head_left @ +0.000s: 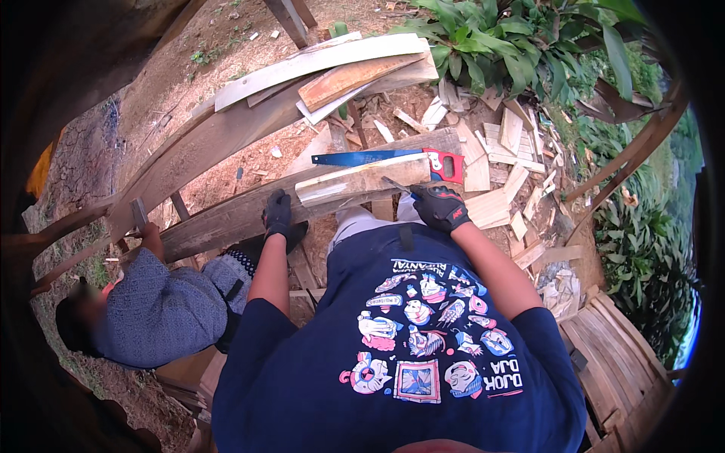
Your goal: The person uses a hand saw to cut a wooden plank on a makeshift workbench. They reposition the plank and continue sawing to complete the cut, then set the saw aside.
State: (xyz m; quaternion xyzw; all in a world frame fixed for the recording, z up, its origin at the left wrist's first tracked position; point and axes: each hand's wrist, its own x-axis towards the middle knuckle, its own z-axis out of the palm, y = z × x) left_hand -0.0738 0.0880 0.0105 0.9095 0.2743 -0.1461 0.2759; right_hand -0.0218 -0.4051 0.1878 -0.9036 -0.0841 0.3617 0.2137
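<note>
In front of me lies a short pale board (362,179) with rough edges, on a long weathered plank (226,210). My right hand (442,208), in a black glove, is closed around a slim tool (395,185) with a dark metal end that reaches the board's right part. Its exact kind is unclear. My left hand (277,213), also gloved, rests on the plank just off the board's left end, fingers extended and holding nothing visible. Behind the board lies a handsaw (362,158) with a blue blade and red handle.
At left, a co-worker in grey (166,309) has a hand (153,238) on a flat piece at a second beam (189,155). More boards (325,64) lie across that beam. Wood offcuts (513,151) litter the ground at right, near leafy plants (498,45). Stacked planks (615,355) are behind right.
</note>
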